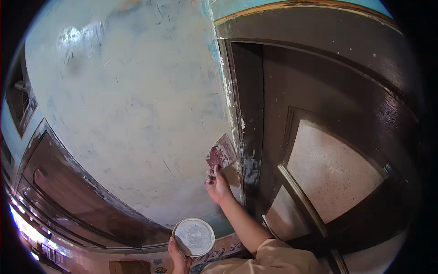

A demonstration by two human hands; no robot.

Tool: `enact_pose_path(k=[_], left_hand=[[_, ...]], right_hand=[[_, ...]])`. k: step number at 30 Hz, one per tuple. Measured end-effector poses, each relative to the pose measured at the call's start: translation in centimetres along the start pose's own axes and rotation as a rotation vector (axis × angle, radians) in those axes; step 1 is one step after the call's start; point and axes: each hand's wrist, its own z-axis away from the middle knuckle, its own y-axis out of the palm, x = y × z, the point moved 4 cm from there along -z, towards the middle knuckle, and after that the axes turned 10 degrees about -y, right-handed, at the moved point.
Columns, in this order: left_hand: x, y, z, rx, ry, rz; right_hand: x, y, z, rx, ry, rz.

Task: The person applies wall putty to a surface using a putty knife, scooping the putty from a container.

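My right hand (217,185) grips the handle of a wide putty knife (221,153) whose reddish blade, smeared with white filler, lies against the pale patched wall (132,114) right beside the dark door frame (237,137). Lower down, my left hand (179,259) holds a round container of white putty (194,236) from below, its open top facing me. A beige sleeve covers my right upper arm.
A dark brown wooden door (328,114) stands open on the right, showing speckled floor (328,169) beyond. A dark wooden cabinet or panel (68,192) curves along the lower left. A window (20,100) sits at the far left edge.
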Motion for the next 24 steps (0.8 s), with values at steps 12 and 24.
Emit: enact_pose_path(k=[12, 24], left_hand=[[-0.8, 1.1, 1.7, -0.069, -0.070, 0.017], [1.3, 0.3, 0.0, -0.086, -0.014, 0.041]], right_hand=[[2.6, 1.6, -0.1, 0.144, -0.127, 0.669], [4.0, -4.2, 1.6, 0.007, -0.311, 0.958]])
